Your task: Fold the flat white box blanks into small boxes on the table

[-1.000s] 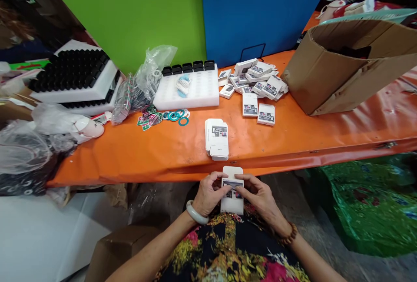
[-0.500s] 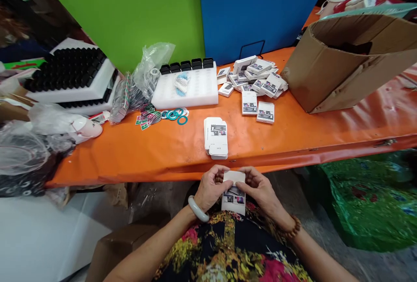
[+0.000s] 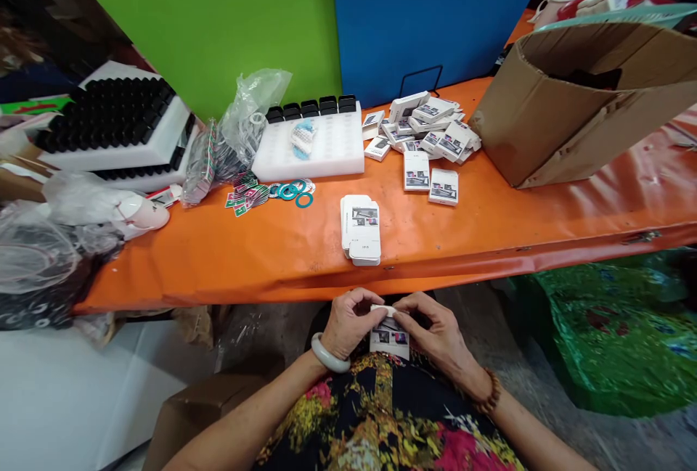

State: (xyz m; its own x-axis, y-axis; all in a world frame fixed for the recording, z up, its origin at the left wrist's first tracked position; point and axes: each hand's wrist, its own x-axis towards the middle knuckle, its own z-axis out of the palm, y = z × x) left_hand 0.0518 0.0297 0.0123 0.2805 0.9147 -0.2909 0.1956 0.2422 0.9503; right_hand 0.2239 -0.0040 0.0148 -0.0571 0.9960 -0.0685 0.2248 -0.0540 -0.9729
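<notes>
Between my two hands, over my lap and just below the table edge, is a small white printed cardboard box [image 3: 390, 341]. My left hand [image 3: 351, 324], with a pale bangle at the wrist, pinches the box's upper left side. On the upper right, my right hand [image 3: 435, 327], wearing a beaded bracelet, grips it with thumb and fingers. Both thumbs press near the top flap, which is partly hidden by the fingers. A stack of flat white cartons [image 3: 361, 230] lies on the table in front of my hands.
Folded small boxes [image 3: 430, 126] are heaped by a large cardboard carton [image 3: 577, 108] on the orange table [image 3: 272, 253]. White foam trays [image 3: 310, 155] with black pieces, teal rings [image 3: 294, 189], coloured cards [image 3: 247, 194] and plastic bags stand left. Green plastic [image 3: 621, 340] lies right, below the table.
The box's top flap, upright before, is now folded down under my thumbs. Both hands have dropped slightly towards my lap. The things on the table have stayed put.
</notes>
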